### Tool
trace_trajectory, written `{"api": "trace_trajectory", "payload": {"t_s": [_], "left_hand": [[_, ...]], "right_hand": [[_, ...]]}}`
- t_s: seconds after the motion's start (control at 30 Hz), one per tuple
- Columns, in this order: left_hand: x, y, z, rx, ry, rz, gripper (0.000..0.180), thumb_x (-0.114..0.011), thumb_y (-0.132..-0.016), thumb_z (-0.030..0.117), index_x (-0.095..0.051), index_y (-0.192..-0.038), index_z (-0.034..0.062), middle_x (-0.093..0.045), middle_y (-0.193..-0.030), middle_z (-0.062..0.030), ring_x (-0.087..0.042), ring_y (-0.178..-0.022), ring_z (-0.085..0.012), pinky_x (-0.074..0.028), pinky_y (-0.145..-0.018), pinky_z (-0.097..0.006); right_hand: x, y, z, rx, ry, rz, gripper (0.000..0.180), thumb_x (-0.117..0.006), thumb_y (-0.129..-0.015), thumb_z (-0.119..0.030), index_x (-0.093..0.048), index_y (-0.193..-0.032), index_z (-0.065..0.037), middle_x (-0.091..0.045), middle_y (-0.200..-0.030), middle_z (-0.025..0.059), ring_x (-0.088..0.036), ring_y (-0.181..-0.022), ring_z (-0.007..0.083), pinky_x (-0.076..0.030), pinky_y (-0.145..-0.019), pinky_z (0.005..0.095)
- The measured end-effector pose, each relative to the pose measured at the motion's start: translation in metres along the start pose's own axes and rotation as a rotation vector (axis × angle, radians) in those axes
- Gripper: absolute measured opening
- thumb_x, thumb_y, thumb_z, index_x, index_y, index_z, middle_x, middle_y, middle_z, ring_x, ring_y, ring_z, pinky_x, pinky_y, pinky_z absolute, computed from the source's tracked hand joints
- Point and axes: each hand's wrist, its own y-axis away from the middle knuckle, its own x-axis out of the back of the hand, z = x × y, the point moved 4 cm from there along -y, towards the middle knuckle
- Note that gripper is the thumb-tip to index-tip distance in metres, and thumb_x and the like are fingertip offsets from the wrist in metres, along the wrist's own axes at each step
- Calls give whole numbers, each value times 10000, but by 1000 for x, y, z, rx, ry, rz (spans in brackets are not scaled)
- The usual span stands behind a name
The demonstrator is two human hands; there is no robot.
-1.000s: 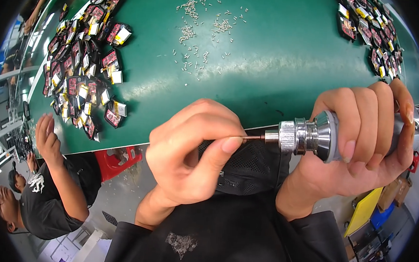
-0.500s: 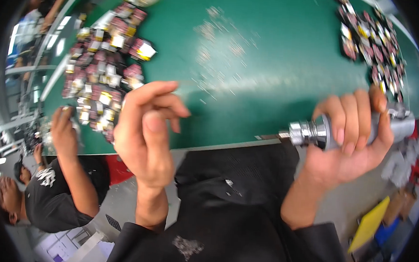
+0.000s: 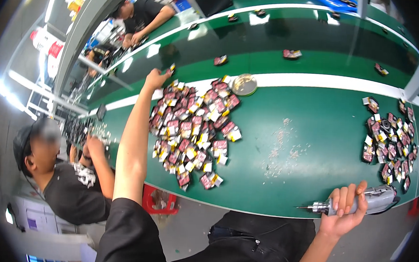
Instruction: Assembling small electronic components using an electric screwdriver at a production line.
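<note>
My left arm stretches far out past the left heap. At the moving-line edge, my left hand [image 3: 156, 79] pinches a small dark part with pink and yellow on it [image 3: 171, 69]. Its fingers are closed at the tips. My right hand [image 3: 345, 206] is wrapped round a grey electric screwdriver [image 3: 377, 199]. The screwdriver's thin bit points left over the table's near edge. A heap of small black-and-pink parts with white and yellow tabs [image 3: 185, 129] lies below my left hand. Small loose screws or pins [image 3: 280, 149] are scattered mid-table; which they are, I cannot tell.
More such parts are heaped [image 3: 386, 137] at the right. A round shallow dish [image 3: 244, 84] stands by the white rail [image 3: 318, 83]. Beyond runs a green belt [image 3: 266, 67] carrying spaced parts. A co-worker [image 3: 72, 175] sits at left; another person [image 3: 147, 16] works across the belt.
My left hand has gone from empty above the table's near side to far forward, and now pinches a small part. The view has swung up and left. The screwdriver stays in my right hand.
</note>
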Motion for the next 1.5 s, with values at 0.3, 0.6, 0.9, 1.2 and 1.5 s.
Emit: {"api": "trace_trajectory", "payload": {"t_s": [0.3,0.6,0.9,1.2,1.5], "left_hand": [[5,-12,22,-197,-250,40,417,-690,-716,320,-652,-989,7,-660,-970,-242,-630,-968,-375,-489,-862,-422],[7,249,256,-1013,322,-292,351,-662,-751,29,-598,-1093,-11,-670,-998,-93,-619,-860,-154,-479,-736,-283],[-51,416,290,-1355,477,-556,433,-672,-692,-16,-555,-1108,6,-571,-1104,-121,-548,-929,-307,-483,-788,-378],[-63,436,307,-1247,286,-496,266,-646,-707,-46,-552,-953,-9,-575,-979,-118,-556,-854,-281,-485,-703,-362],[-64,465,299,-1534,317,-127,383,-629,-543,23,-585,-900,-108,-609,-931,-202,-623,-787,-309,-528,-549,-334]], "right_hand": [[-8,1,0,-52,53,-8,85,-471,-907,-143,-447,-881,-66,-344,-523,-8,-332,-412,96,-358,-459,267],[-5,-5,3,-90,61,-22,86,-466,-927,-140,-431,-894,-70,-348,-531,-17,-360,-419,88,-367,-499,264],[-5,36,-2,-170,112,-104,98,-462,-888,-174,-464,-902,-77,-378,-514,2,-390,-416,117,-400,-495,294],[-7,64,22,-281,117,-39,64,-440,-896,-85,-446,-945,-45,-410,-551,26,-423,-441,129,-399,-498,296],[1,69,17,-251,265,222,104,-468,-885,-88,-443,-943,-6,-429,-573,53,-414,-452,128,-399,-464,279]]}}
